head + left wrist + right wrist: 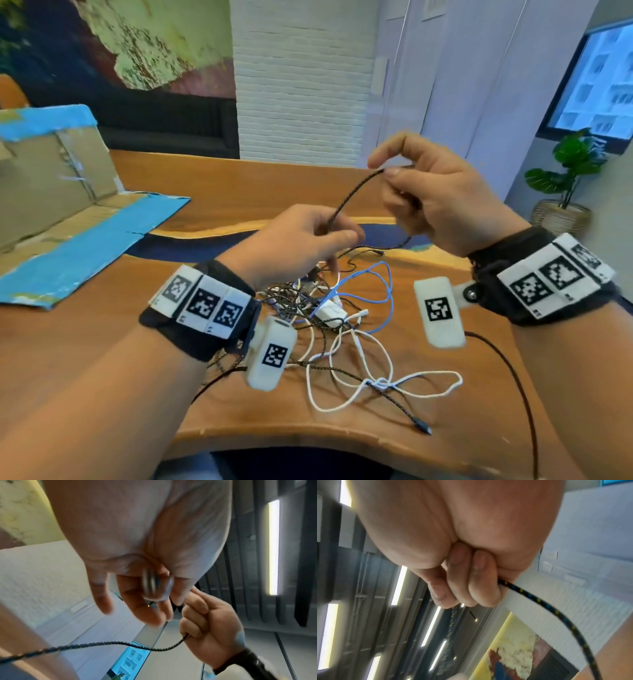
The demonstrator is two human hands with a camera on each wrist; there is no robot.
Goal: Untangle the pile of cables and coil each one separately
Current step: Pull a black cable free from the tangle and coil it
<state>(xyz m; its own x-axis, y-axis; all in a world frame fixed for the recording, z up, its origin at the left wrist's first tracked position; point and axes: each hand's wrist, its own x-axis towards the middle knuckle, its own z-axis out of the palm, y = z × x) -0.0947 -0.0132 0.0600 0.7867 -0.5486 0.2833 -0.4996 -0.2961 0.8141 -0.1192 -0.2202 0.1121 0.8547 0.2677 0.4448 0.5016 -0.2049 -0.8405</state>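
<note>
Braided black cable [352,193] spans both raised hands above the tangled pile [329,318] on the counter [219,185]. Right hand [442,202] pinches its end; left hand [294,240] grips lower down. Step: freeing one cable. Next likely: draw it clear, then coil.

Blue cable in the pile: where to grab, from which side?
Judging by the head view, take the blue cable at its far loop, coming from above on the right. That loop arcs clear on the table, while its near end runs under the white cable and into the tangle. Both hands hold the black braided cable.
</note>
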